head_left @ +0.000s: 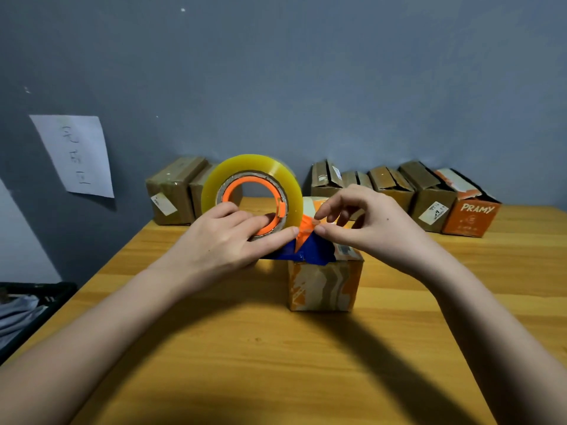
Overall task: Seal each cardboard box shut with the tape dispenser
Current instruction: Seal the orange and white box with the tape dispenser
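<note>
A tape dispenser [251, 182] with a big yellowish clear roll, orange hub and blue-and-orange cutter stands upright over the left top edge of a small orange-and-white cardboard box [322, 283] in the middle of the table. My left hand [224, 240] grips the dispenser, fingers curled through the hub. My right hand [362, 222] pinches at the orange cutter tip and tape end above the box top. The box's top is mostly hidden by the cutter and my hands.
Against the grey wall stand two brown boxes [175, 191] at the left and a row of several boxes [392, 185] at the right, ending in an orange "PRAMY" box [469, 213]. The wooden table [260, 348] ends at left, where a dark crate [27, 302] stands.
</note>
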